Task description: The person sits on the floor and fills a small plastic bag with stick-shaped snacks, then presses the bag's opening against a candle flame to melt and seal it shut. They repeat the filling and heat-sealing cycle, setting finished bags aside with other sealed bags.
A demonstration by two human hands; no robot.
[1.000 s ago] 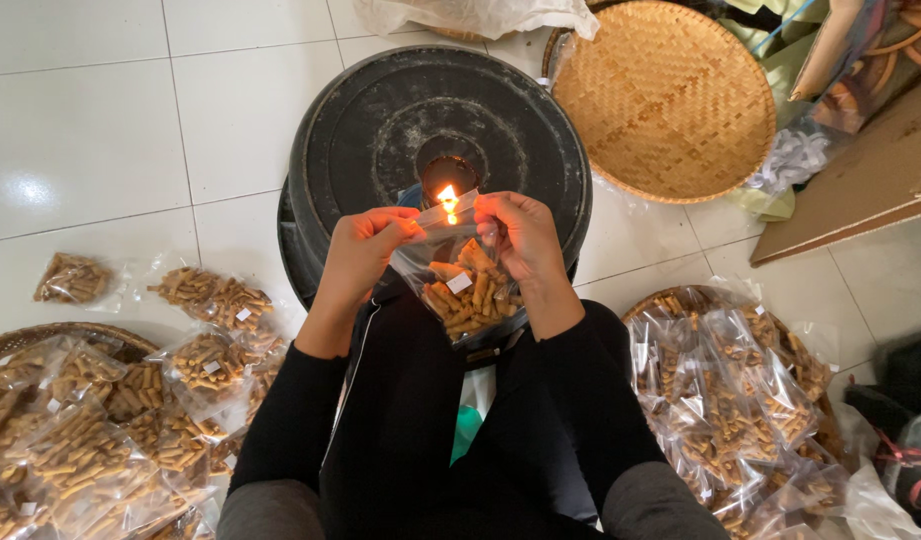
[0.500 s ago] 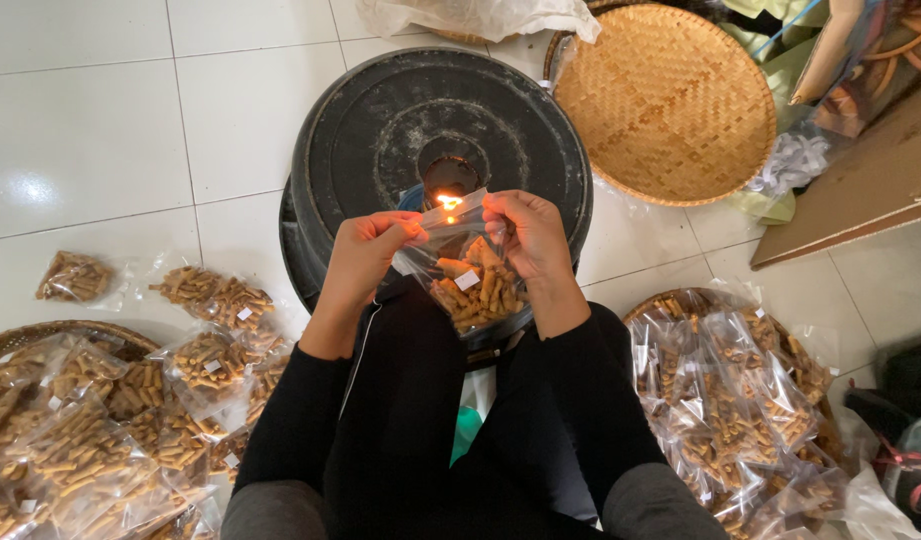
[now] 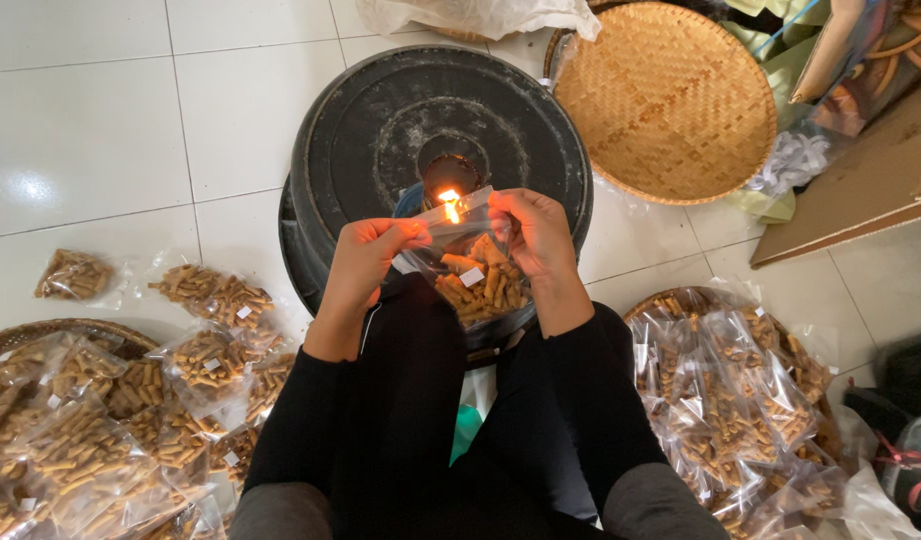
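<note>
Both hands' fingers [image 3: 405, 232] pinched on snack bag [image 3: 470, 262], top edge at flame [image 3: 448, 203].

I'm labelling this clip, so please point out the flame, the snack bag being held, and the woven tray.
flame [image 3: 448, 204], head view, on its bright middle.
snack bag [image 3: 477, 283], head view, on the sticks inside.
woven tray [image 3: 670, 95], head view, on its woven middle.
</note>
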